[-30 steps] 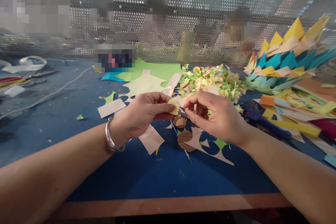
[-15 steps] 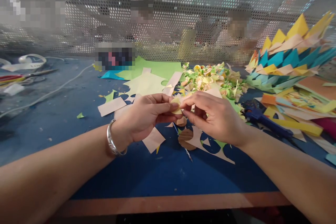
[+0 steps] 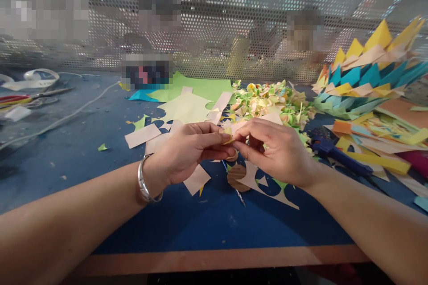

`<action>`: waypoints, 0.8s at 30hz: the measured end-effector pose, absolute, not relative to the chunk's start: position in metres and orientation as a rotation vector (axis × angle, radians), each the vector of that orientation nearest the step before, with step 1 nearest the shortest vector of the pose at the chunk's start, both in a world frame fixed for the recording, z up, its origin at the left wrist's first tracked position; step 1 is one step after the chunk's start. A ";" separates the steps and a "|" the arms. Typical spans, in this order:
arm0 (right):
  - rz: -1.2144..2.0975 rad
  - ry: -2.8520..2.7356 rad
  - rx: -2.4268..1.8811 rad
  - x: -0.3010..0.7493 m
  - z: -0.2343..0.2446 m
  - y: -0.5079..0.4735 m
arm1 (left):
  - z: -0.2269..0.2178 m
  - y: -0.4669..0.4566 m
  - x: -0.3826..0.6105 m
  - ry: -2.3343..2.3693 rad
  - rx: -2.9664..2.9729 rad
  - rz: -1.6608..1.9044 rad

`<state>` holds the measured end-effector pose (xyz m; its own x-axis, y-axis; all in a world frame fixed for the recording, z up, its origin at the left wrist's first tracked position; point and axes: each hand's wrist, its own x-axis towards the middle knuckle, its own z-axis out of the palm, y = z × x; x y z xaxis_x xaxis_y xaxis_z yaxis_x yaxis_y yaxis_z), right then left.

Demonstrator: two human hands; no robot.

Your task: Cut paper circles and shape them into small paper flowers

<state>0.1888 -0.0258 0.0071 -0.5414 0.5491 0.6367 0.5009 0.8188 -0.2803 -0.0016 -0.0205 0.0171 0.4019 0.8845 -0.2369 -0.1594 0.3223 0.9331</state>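
Note:
Between my two hands is a small piece of yellow paper, partly hidden by fingers. My left hand, with a silver bangle at the wrist, is closed and pinches it between thumb and fingers. Coming from the other side, my right hand is closed too, thumb and forefinger at the paper's right edge. Just beneath the hands lie a brown round disc, a pink cut-out sheet with round gaps, and a thin pen-like stick.
Pale green paper and green sheets lie ahead, beside a heap of curled paper pieces. At right are a blue glue gun and a folded-paper structure. Scissors and a white cable lie left. A perforated metal screen stands behind.
The yellow paper has tilted or folded and now shows a narrower edge. My right fingers press closer to it. Both hands have shifted only slightly.

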 end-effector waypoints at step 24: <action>0.674 -1.950 -0.995 0.186 0.008 -0.028 | 0.012 -0.023 -0.003 0.929 1.390 0.921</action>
